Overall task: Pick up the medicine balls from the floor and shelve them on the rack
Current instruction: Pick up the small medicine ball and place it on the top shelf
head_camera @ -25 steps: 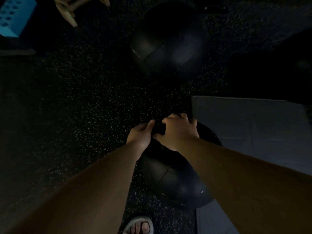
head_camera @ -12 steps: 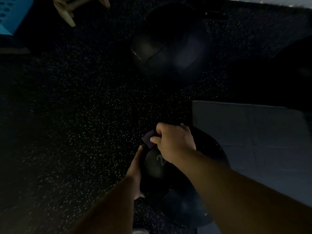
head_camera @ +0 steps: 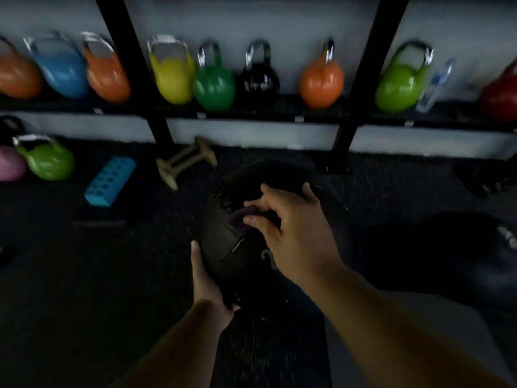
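I hold a black medicine ball (head_camera: 223, 242) with a purple patch in front of me, off the floor. My left hand (head_camera: 208, 287) cups its lower left side. My right hand (head_camera: 291, 228) lies over its top right, fingers spread on the surface. A second black medicine ball (head_camera: 458, 253) lies on the floor at the right. Behind the held ball another dark round shape (head_camera: 251, 175) shows on the floor, partly hidden. The black rack (head_camera: 251, 113) runs along the wall ahead, its shelf lined with kettlebells.
Coloured kettlebells (head_camera: 214, 82) fill the shelf. Black uprights (head_camera: 134, 71) stand at left and right. On the floor lie wooden parallettes (head_camera: 184, 162), a blue block (head_camera: 110, 180), a green kettlebell (head_camera: 46, 161), a pink one (head_camera: 9, 166), and a grey mat (head_camera: 419, 326) at right.
The view has swung up from the floor to the rack. The ball has come up off the floor between both hands, the left hand having shifted under its left side.
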`<action>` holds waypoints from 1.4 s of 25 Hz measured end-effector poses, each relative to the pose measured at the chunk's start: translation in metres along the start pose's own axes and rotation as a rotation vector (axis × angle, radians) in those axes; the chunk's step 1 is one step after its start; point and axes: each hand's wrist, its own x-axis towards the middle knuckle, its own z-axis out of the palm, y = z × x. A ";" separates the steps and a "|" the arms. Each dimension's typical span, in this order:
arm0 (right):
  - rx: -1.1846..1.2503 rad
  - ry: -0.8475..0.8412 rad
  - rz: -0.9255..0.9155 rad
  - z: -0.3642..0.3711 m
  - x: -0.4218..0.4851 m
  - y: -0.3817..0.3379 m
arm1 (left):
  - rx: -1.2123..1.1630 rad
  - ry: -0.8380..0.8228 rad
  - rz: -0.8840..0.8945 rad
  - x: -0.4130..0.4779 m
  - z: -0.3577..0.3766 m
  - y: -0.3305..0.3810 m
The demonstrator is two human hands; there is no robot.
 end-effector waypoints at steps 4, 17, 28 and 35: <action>-0.028 0.142 -0.202 -0.102 0.123 -0.137 | -0.096 -0.166 0.087 -0.096 0.076 0.172; 0.051 0.466 -0.661 -0.435 0.364 -0.563 | -0.180 -0.698 0.717 -0.474 0.249 0.637; 0.030 0.698 -0.755 -0.577 0.461 -0.538 | -0.069 -0.815 0.870 -0.551 0.429 0.700; -0.046 0.821 -0.797 -0.673 0.530 -0.502 | -0.049 -1.031 0.898 -0.568 0.576 0.727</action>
